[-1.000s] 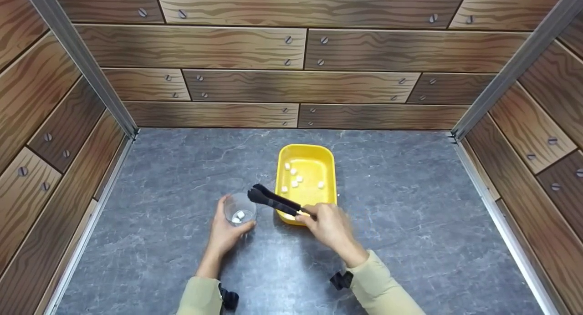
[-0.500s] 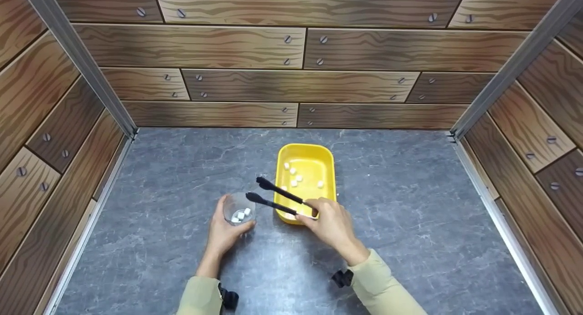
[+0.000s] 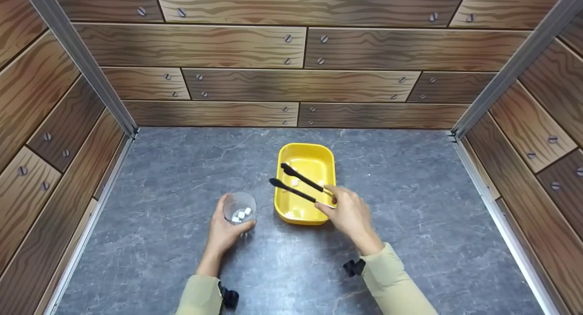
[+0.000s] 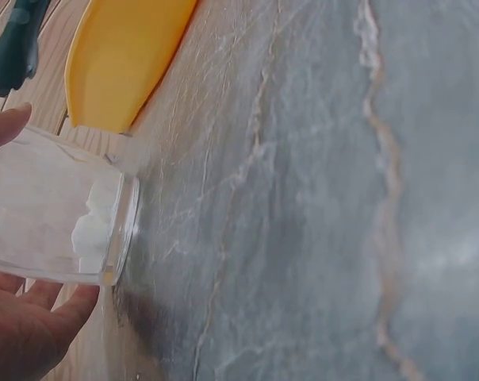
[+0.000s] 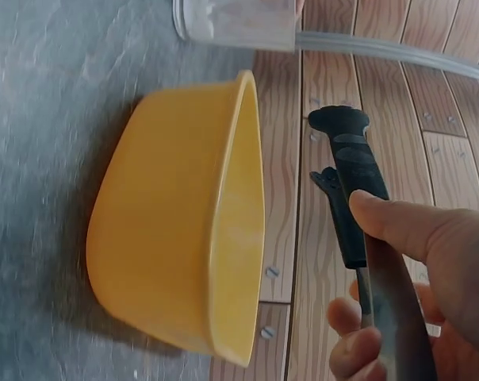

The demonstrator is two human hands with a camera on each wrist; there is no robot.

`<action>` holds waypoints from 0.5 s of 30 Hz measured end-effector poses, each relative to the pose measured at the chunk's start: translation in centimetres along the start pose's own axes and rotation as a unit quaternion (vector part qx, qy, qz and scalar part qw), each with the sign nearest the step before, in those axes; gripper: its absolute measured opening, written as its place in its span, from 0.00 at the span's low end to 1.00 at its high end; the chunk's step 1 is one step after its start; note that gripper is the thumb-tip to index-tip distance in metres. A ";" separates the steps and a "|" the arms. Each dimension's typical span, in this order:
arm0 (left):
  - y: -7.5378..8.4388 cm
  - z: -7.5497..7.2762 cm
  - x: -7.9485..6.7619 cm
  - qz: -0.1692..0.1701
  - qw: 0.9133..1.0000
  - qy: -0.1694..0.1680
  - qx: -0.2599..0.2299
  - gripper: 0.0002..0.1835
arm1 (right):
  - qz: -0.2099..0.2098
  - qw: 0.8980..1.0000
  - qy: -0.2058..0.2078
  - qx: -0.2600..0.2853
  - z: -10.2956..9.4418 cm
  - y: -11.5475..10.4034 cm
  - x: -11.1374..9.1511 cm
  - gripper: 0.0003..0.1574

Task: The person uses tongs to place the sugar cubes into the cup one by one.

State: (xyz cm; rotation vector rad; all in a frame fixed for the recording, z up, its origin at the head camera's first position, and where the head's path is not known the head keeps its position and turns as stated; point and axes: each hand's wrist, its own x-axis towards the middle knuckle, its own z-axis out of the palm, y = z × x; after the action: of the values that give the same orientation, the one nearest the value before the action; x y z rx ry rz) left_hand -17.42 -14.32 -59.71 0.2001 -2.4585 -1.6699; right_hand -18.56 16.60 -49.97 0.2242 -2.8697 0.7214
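My left hand [image 3: 223, 231] grips a clear cup [image 4: 45, 198] that stands on the grey surface. Several white cubes [image 3: 241, 214] lie at the cup's bottom. In my right hand [image 3: 350, 215] is a pair of black-tipped tongs [image 3: 298, 193], pinched between thumb and fingers. Their two arms are spread apart, with nothing between the tips. They hang over a yellow tub [image 3: 330, 169], above its rim in the right wrist view. A white cube [image 3: 295, 182] shows inside the tub between the tong arms; the tongs cover part of the tub's floor.
The grey marbled tabletop [image 3: 410, 205] extends around the cup and tub. Wood-patterned panels [image 3: 246, 87] wall in the back and both sides, with metal posts [image 3: 510, 64] at the corners.
The tongs closed near the cup have spread apart, and one more white cube shows in the cup. My right hand then moved right, bringing the tongs over the tub. The left hand stayed put.
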 end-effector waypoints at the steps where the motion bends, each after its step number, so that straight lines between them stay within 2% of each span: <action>1: 0.0 0.0 0.0 0.000 1.000 -0.001 -0.001 0.56 | 0.004 1.000 0.000 -0.004 -0.1 0.2 0.1 0.32; 10: 0.0 0.1 0.0 -0.004 1.000 -0.005 -0.015 0.56 | 0.054 0.997 -0.045 -0.044 -1.0 2.0 0.9 0.30; 15: 0.0 0.1 0.0 -0.006 1.000 -0.008 -0.018 0.56 | 0.046 0.995 -0.054 -0.069 -1.2 2.5 1.0 0.30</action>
State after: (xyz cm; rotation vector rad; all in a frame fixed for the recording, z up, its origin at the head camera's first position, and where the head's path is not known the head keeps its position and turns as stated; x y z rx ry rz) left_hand -17.47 -14.23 -59.72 0.1976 -2.4420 -1.7255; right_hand -19.81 19.28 -49.88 0.1172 -3.0350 0.5387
